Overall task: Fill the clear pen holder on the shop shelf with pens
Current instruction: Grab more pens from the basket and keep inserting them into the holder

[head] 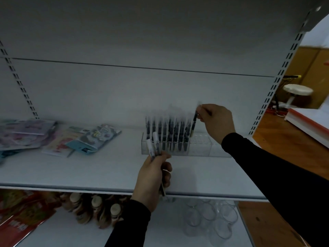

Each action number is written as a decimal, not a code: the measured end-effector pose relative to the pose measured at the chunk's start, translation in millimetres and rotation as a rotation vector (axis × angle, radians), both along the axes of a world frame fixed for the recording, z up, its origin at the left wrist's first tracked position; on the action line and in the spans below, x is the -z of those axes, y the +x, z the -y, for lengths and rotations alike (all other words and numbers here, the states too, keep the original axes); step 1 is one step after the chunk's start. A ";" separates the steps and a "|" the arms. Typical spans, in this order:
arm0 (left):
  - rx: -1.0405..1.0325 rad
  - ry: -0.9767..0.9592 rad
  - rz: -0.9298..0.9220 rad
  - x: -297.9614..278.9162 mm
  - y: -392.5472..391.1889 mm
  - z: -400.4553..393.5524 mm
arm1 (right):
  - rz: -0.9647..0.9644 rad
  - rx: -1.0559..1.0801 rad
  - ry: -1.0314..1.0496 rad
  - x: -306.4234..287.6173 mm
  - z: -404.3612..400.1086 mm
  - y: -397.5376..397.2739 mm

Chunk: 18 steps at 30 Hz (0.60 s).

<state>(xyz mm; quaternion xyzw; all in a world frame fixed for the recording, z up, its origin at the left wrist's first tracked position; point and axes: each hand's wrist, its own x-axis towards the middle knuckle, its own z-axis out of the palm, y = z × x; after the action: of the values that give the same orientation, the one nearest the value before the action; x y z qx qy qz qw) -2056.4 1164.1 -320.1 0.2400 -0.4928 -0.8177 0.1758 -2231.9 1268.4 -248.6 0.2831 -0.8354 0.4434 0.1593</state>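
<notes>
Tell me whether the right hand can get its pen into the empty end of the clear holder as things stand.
Probably yes. The right hand holds a pen just above the holder, beside the filled rows; the slots at its right end look empty and nothing blocks them.

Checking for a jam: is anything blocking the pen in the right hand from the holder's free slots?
Nothing visible: the dark pen pinched by the right hand hangs over the clear plastic pen holder, beside its empty right-hand slots.

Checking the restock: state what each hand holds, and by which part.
The right hand pinches one dark pen by its top end, over the clear pen holder. The left hand grips a small bunch of pens around their lower halves.
</notes>
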 end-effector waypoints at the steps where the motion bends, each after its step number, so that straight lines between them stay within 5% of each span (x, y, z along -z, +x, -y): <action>1: 0.000 -0.005 0.001 0.0 0.4 0.3 | -0.002 -0.006 0.026 2.8 1.1 0.9; 18: 0.077 -0.037 0.016 -0.6 2.5 -3.2 | 0.100 0.031 0.114 20.6 -12.3 12.2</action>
<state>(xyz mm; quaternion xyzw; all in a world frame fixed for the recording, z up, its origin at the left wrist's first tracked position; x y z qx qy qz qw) -2053.9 1167.3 -319.5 0.2239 -0.5181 -0.8127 0.1448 -2219.7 1280.6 -269.2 0.2564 -0.8703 0.4064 0.1079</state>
